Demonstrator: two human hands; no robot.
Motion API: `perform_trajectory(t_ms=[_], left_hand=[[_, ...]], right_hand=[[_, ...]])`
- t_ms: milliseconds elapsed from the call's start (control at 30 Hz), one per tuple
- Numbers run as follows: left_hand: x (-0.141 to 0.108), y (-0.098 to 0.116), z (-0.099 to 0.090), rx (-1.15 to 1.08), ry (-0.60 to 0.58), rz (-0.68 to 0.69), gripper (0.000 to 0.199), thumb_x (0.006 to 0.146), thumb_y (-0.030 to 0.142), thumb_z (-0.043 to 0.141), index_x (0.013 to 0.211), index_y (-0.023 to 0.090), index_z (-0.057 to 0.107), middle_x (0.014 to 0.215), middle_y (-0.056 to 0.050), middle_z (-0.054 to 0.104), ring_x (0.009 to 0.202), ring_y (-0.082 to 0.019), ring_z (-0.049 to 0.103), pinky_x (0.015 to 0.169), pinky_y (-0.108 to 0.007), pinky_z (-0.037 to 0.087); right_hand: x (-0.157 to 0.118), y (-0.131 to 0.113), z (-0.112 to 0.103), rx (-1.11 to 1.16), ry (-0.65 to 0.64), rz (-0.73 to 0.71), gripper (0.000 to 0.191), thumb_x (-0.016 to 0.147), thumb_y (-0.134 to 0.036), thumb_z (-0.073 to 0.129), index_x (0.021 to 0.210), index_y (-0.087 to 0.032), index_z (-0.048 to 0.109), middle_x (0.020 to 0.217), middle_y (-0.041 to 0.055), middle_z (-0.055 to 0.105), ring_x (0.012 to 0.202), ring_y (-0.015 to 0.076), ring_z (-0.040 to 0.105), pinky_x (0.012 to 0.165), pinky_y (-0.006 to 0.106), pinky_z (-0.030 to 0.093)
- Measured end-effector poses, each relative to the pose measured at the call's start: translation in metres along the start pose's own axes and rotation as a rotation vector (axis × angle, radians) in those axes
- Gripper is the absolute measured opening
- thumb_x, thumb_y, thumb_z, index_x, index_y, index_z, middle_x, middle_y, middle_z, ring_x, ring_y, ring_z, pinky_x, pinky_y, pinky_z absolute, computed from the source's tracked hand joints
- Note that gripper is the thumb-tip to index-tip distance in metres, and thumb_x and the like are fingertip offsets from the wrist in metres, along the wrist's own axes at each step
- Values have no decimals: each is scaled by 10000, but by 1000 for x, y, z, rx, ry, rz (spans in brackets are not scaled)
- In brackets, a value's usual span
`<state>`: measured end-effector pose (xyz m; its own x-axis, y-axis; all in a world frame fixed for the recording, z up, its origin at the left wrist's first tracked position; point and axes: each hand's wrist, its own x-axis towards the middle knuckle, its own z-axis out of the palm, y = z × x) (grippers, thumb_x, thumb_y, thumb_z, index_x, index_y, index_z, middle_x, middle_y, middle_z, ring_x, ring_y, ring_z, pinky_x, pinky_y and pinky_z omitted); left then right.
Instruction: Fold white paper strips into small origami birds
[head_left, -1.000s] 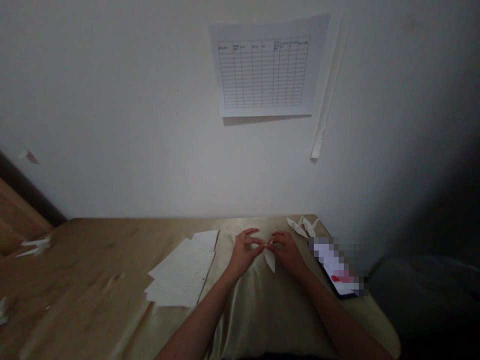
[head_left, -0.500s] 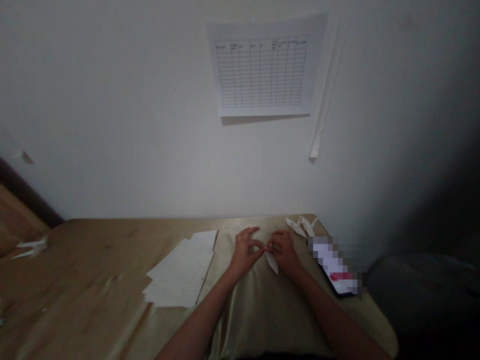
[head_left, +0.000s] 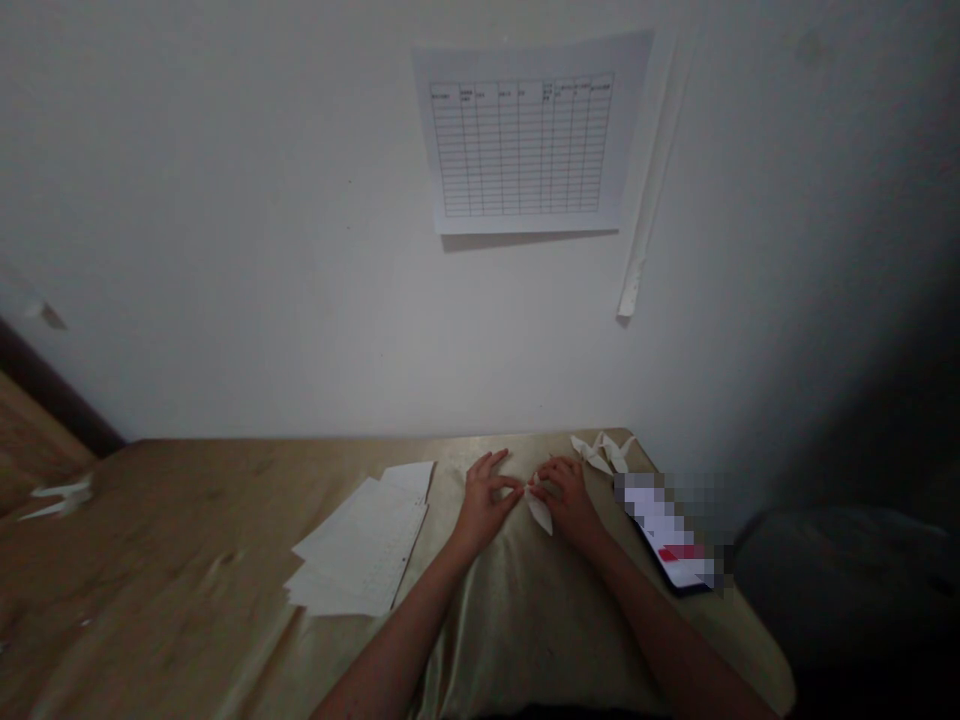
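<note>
A small piece of folded white paper (head_left: 539, 513) is pinched between both hands above the cloth-covered table. My left hand (head_left: 486, 502) grips its upper left end with thumb and forefinger, the other fingers raised. From the other side, my right hand (head_left: 568, 497) pinches the paper, its fingers curled and partly covering it. A pointed flap hangs below the fingertips. Just beyond my right hand lie folded paper cranes (head_left: 604, 452), touching or close to one another.
White paper sheets (head_left: 364, 548) lie in a loose stack left of my hands. A phone (head_left: 664, 535), partly blurred out, rests by the right table edge. Another folded paper piece (head_left: 60, 498) sits far left. A printed chart (head_left: 523, 150) hangs on the wall behind the table (head_left: 187, 580).
Both hands have shifted slightly up and left with the folded paper. Its hanging flap now sits a little higher and shows wider.
</note>
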<state>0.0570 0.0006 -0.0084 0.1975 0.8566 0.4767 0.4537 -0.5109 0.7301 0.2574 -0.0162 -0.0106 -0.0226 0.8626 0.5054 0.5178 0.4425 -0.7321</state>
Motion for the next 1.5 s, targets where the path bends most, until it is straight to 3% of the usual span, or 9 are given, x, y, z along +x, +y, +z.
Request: perform_trajectory(t_ms=[300, 467, 733, 900, 1133, 1267, 1367, 1500], left_hand=[[0, -3, 2, 50, 33, 35, 83, 852, 245, 829, 910, 301, 851, 1462, -71, 687, 1456, -328, 519, 1251, -622, 372], [-3, 2, 4, 79, -10, 39, 57, 814, 270, 873, 858, 289, 843, 1458, -74, 685, 1444, -339, 511, 1235, -635, 375], [-4, 10, 0, 59, 36, 39, 61, 820, 240, 874, 784, 275, 839, 1492, -79, 641, 1401, -332, 546, 1226, -595, 393], [-3, 10, 2, 55, 34, 14, 56, 799, 248, 896, 809, 286, 856, 1480, -89, 647, 1403, -348, 541, 1225, -614, 388], [-4, 12, 5, 45, 13, 35, 67, 791, 210, 879, 789, 266, 842, 1634, -68, 512, 1467, -354, 489, 1237, -610, 384], [-5, 13, 4, 24, 64, 51, 50, 827, 233, 851, 789, 256, 829, 1671, -54, 460, 1439, -342, 508, 1208, -602, 423], [-4, 12, 0, 22, 127, 33, 84, 849, 256, 834, 769, 241, 813, 1672, -64, 444, 1417, -347, 519, 1200, -613, 423], [-3, 12, -4, 33, 208, 15, 108, 877, 269, 805, 776, 230, 806, 1645, -80, 457, 1402, -354, 528, 1197, -609, 416]], right_hand=[[-1, 5, 0, -27, -28, -4, 24, 878, -255, 675, 861, -258, 693, 1059, 72, 736, 1210, 296, 545, 1126, 499, 414], [-2, 5, 2, -70, -35, 2, 76, 899, -258, 614, 848, -262, 670, 992, 67, 708, 1151, 296, 553, 1099, 485, 429], [0, 4, -2, -12, 21, -33, 54, 844, -312, 729, 850, -273, 692, 1037, 58, 730, 1151, 301, 567, 1085, 490, 439], [0, 1, -3, -10, 10, -26, 54, 880, -320, 691, 852, -277, 707, 1052, 67, 733, 1170, 296, 569, 1097, 484, 430], [-2, -4, -2, -16, -63, -37, 68, 900, -282, 644, 870, -281, 705, 1132, 50, 750, 1207, 283, 568, 1142, 475, 379], [-4, 6, 3, 3, -30, -36, 113, 932, -362, 625, 938, -270, 691, 1126, 68, 731, 1195, 287, 578, 1127, 483, 409], [-7, 18, 8, -1, 80, 35, 347, 903, -507, 671, 1130, -246, 649, 1198, 111, 689, 1200, 308, 584, 1097, 497, 455], [-9, 27, 7, -79, 147, 71, 435, 928, -619, 626, 1109, -224, 643, 1154, 120, 688, 1178, 316, 600, 1085, 511, 463]])
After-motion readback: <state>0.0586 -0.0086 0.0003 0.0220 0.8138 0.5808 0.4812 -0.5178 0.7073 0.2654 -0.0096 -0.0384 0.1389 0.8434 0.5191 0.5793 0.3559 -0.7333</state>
